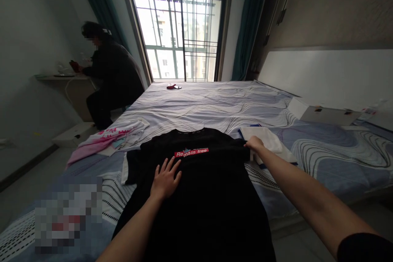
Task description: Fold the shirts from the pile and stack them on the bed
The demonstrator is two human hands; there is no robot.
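Head view, and I'd start with the left hand, just left of the middle of the frame: palm down, fingers fanned well apart, resting on the cloth without gripping anything. Right of centre, the right hand has its fingers curled closed on the end of a sleeve; the thumb's exact place I can't make out.

Both belong to the black shirt, spread front up through the centre and lower middle, collar pointing away, its chest print showing just beyond the left fingertips. I'd judge it light, soft and quite limp, nothing fragile, more apt to wrinkle or drag than slip. Sleeve hems and shoulder seams look the surest holds, with a flat palm to steady the body.

Beneath it lies the patterned bed. A white cloth sits folded just beyond the right hand, a pink cloth lies at left of frame, and a white box stands at right. Upper left, another person sits at a desk, beside the bright window at top centre.
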